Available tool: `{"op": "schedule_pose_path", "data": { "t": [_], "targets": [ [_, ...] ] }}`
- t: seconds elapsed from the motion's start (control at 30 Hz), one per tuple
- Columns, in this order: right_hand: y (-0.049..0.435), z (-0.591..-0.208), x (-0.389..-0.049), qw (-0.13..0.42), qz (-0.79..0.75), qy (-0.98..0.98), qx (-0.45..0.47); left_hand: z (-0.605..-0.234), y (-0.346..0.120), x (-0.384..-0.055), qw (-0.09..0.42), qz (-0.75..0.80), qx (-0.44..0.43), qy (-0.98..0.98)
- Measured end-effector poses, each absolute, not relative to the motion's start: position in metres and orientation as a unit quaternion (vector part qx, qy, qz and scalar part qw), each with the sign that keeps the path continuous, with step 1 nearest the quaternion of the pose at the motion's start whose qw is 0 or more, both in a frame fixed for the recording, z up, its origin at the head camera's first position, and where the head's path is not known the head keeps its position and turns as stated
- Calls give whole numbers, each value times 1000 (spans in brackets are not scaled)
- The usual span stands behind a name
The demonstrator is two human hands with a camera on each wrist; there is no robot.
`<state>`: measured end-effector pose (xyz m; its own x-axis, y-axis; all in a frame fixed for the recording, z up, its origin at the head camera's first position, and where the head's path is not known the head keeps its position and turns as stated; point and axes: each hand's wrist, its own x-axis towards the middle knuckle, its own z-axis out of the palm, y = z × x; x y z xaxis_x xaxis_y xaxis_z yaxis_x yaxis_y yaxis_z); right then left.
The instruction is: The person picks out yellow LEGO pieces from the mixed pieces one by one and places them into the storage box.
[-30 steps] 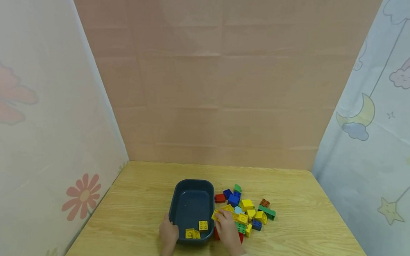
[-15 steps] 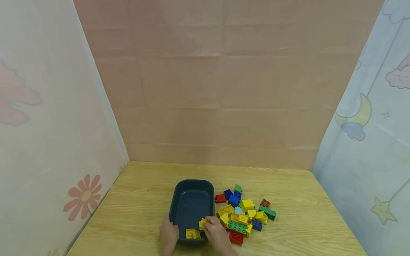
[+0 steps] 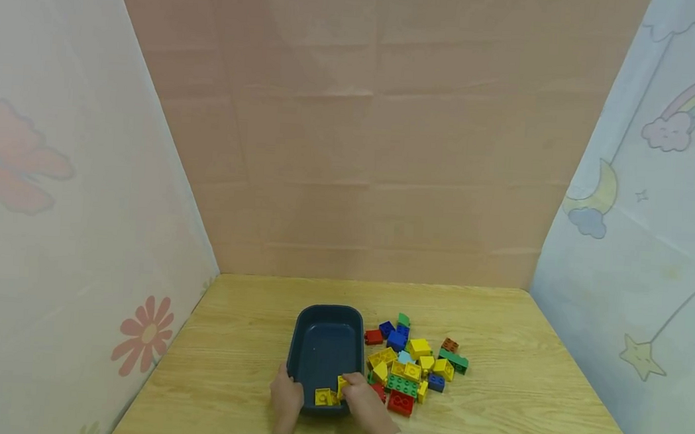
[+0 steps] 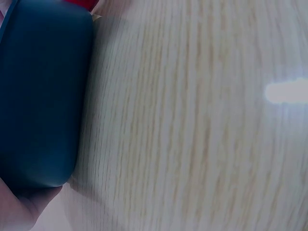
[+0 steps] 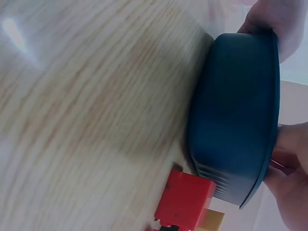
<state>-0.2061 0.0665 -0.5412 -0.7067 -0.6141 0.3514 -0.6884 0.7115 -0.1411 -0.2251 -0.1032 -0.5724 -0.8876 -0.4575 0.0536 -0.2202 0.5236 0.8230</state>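
Observation:
A dark blue plastic tray (image 3: 327, 315) stands on the table, with several yellow toy bricks (image 3: 322, 397) at its near end. My left hand (image 3: 286, 399) grips the tray's left rim near the front corner. Over the right rim reaches my right hand (image 3: 364, 404), its fingertips around a yellow toy brick (image 3: 342, 385) low inside the tray. In the right wrist view the right hand (image 5: 291, 168) bends over the tray's edge (image 5: 236, 110), which hides the brick. The left wrist view shows the tray's outer wall (image 4: 43, 96) and part of the left hand (image 4: 19, 209).
Right of the tray lies a loose pile of toy bricks: yellow (image 3: 420, 347), blue (image 3: 396, 340), green (image 3: 402, 385) and red (image 3: 401, 402). A red brick (image 5: 185, 199) lies close beside the tray wall. A wooden table (image 3: 521, 400) carries everything, with hanging sheets on three sides.
My right hand has moved left from the pile to the tray, carrying a yellow brick over the rim and down inside. The left hand keeps its place on the tray.

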Motion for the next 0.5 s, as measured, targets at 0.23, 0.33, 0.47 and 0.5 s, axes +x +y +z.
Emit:
{"op": "schedule_pose_path", "data": {
  "t": [0.23,0.33,0.47,0.5],
  "targets": [
    [64,-531,-205,66,119,-927,350,-569,-103,-224,130,-449,197,-862],
    [63,-530,-206,43,110,-931,345,-569,-103,-223,138,-453,196,-859],
    [63,-531,-209,34,106,-929,352,-569,-103,-222,143,-451,193,-859],
    [63,-531,-209,35,106,-927,357,-568,-103,-222,143,-451,192,-860]
  ]
}}
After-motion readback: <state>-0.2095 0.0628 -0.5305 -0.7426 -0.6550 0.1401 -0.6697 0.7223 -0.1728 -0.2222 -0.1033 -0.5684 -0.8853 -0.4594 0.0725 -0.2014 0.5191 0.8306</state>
